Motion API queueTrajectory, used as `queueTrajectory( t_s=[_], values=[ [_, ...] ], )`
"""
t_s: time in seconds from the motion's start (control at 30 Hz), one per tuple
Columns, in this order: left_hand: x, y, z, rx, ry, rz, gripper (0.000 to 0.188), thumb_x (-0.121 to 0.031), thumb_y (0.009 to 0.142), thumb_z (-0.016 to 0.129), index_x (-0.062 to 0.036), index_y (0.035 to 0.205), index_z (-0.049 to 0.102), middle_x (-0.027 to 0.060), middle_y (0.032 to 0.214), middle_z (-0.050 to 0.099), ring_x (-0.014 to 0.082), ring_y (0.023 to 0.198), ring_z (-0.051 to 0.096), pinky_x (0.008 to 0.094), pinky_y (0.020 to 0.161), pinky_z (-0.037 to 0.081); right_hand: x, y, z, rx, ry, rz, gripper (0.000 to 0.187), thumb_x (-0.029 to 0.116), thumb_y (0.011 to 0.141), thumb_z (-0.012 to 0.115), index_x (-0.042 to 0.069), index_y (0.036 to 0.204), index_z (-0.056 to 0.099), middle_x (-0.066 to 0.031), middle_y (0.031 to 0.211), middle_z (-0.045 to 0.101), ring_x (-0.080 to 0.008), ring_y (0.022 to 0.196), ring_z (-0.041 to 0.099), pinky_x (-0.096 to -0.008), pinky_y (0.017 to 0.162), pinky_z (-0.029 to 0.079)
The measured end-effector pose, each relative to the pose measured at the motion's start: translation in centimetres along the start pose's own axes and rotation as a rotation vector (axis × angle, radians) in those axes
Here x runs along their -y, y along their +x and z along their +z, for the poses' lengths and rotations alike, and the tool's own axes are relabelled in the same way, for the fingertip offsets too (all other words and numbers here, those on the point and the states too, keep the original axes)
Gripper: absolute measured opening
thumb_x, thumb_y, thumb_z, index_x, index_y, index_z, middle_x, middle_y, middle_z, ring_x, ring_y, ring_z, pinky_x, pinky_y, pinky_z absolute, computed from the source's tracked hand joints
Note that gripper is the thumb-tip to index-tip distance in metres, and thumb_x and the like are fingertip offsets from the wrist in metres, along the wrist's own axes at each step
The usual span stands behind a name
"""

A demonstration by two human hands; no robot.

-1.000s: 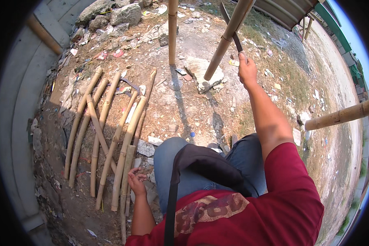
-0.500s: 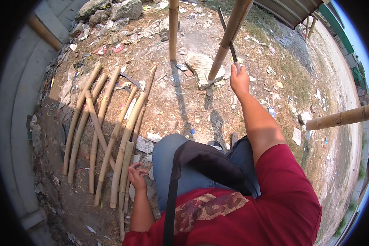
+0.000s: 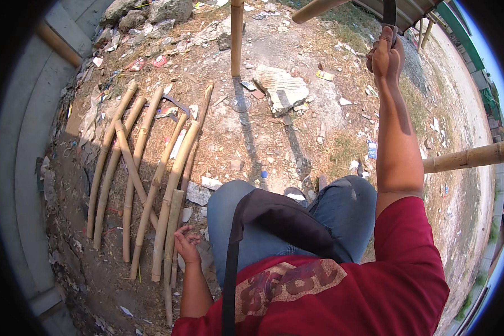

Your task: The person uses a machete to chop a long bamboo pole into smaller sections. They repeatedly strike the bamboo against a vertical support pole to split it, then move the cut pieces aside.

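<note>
My right hand (image 3: 387, 59) is raised at the upper right, closed round the handle of a machete. The dark machete blade (image 3: 390, 11) points up and runs out of the picture. To its left, the end of a slanting bamboo pole (image 3: 313, 10) hangs over the ground, apart from the blade. My left hand (image 3: 187, 245) is low beside my left knee, its fingers loosely apart and holding nothing. Close to it lies a short bamboo pole (image 3: 174, 224), at the right side of several cut bamboo poles (image 3: 144, 131) on the ground.
A curved dark blade (image 3: 176, 105) lies among the cut poles' far ends. An upright bamboo post (image 3: 237, 45) and a broken pale slab (image 3: 280, 88) are ahead. A thick bamboo pole (image 3: 465, 160) juts in from the right. A concrete wall (image 3: 25, 168) edges the left; litter covers the ground.
My right hand has lifted the machete up and right, away from the slanting pole. That pole's lower end has swung up off the slab. My right knee has shifted right.
</note>
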State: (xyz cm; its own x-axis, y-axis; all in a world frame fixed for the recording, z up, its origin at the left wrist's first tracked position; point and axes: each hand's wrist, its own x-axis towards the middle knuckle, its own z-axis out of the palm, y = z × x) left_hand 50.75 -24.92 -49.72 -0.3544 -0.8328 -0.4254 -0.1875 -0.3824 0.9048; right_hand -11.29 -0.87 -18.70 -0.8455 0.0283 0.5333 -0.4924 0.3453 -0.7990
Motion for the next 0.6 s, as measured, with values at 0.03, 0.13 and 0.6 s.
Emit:
queueTrajectory(
  t_s=[0.03, 0.13, 0.6],
  values=[
    [-0.2, -0.1, 0.0, 0.004, 0.012, 0.005, 0.068, -0.066, 0.104, 0.036, -0.0021, 0.121, 0.055, 0.0127, 0.114, 0.062, 0.0157, 0.068, 0.062, 0.027, 0.058, 0.05, -0.9, -1.0, 0.7, -0.012, -0.007, -0.008, 0.05, 0.055, 0.102, 0.055, 0.008, 0.087, 0.054, 0.0002, 0.065, 0.053, -0.0105, 0.056, 0.053, -0.0301, 0.051, 0.043],
    [-0.3, 0.1, 1.0, 0.044, 0.019, 0.005, 0.068, -0.065, 0.104, 0.036, -0.002, 0.121, 0.055, 0.0131, 0.114, 0.063, 0.0156, 0.068, 0.062, 0.0271, 0.058, 0.05, -6.9, -8.5, 4.0, -0.013, -0.343, -0.071, 0.045, 0.048, 0.103, 0.055, 0.004, 0.098, 0.059, -0.017, 0.077, 0.065, -0.0354, 0.071, 0.064, -0.0455, 0.071, 0.052],
    [-0.7, -0.5, -0.1, 0.018, -0.006, 0.013, 0.065, -0.062, 0.106, 0.035, -0.0018, 0.121, 0.054, 0.0126, 0.113, 0.063, 0.0143, 0.069, 0.062, 0.0272, 0.06, 0.05, -5.7, -1.3, 0.9, 0.041, -0.187, -0.056, 0.06, 0.061, 0.099, 0.054, 0.003, 0.083, 0.06, -0.0108, 0.069, 0.059, -0.0244, 0.065, 0.056, -0.0403, 0.064, 0.046]
  ],
)
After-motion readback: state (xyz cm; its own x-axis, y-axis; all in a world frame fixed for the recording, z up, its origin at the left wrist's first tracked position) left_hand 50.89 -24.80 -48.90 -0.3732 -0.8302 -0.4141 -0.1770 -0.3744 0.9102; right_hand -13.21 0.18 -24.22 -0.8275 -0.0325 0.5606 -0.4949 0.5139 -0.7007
